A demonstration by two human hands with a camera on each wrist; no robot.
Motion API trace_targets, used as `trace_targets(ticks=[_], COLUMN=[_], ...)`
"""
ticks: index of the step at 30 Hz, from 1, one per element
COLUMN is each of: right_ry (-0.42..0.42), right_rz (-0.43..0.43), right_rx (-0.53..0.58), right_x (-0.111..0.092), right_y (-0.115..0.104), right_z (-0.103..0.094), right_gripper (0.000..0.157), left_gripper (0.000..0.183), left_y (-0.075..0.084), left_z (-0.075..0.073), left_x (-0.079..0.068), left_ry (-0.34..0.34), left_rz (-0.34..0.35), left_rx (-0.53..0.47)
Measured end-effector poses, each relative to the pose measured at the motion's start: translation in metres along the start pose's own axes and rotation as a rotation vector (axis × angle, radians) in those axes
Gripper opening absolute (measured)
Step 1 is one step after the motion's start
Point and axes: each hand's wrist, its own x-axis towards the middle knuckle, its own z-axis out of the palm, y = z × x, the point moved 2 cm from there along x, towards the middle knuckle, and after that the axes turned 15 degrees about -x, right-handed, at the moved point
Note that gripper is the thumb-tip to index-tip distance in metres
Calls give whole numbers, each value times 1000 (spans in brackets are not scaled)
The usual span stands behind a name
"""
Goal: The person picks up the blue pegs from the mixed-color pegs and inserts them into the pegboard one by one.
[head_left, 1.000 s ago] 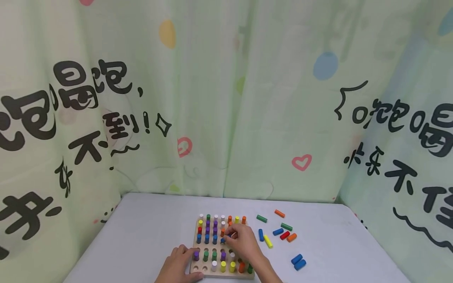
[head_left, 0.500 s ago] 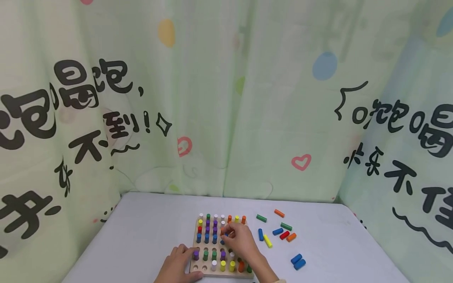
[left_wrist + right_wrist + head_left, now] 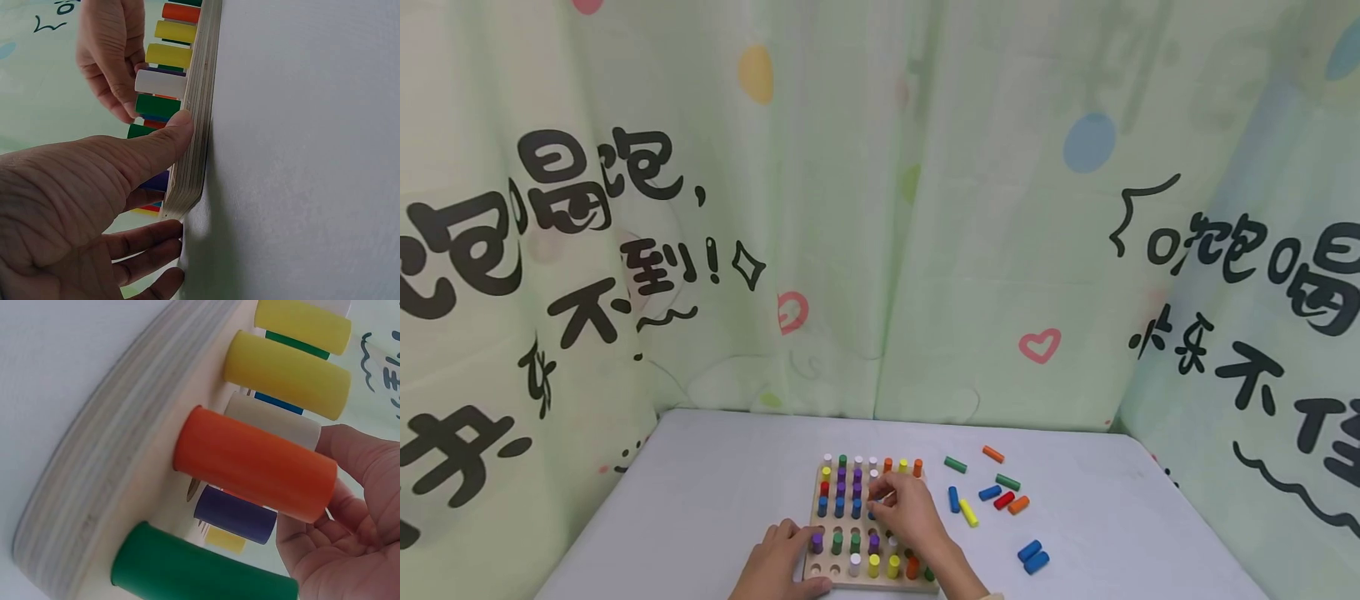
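A wooden pegboard [image 3: 844, 580] lies on the table, with rows of coloured pegs standing in its holes. My left hand [image 3: 778, 560] grips its near left corner; the thumb presses the near edge and the index finger reaches beside a purple peg [image 3: 817, 543]. Over the middle of the board, my right hand [image 3: 912, 510] has thumb and index finger together at a blue peg [image 3: 872, 515], at the right end of a row of blue pegs [image 3: 839, 507]. The fingers mostly hide this peg. In the right wrist view, an orange peg [image 3: 256, 464] stands in front of the right fingers.
Right of the board lie loose pegs: green [image 3: 956, 464], orange [image 3: 993, 454], yellow [image 3: 968, 512], red [image 3: 1003, 500] and several blue ones, two of them together [image 3: 1036, 562]. A printed curtain [image 3: 955, 250] hangs behind the white table [image 3: 700, 483].
My right hand has shifted slightly left and down over the blue row, its fingertips drawing closer to the row's end. The left hand stays at the board's corner.
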Motion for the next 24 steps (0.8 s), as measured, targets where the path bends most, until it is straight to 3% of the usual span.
trace_targets(ticks=[11, 24], right_ry=[30, 38], right_rz=[-3, 79], right_rx=[-6, 2], right_x=[-9, -23], right_y=[-2, 4], right_z=[-5, -21], right_gripper=[12, 14], left_gripper=[73, 70], left_y=[1, 4], left_z=[0, 1], left_x=[-1, -2], left_ry=[-6, 12], left_rz=[-26, -16], left_rx=[0, 6])
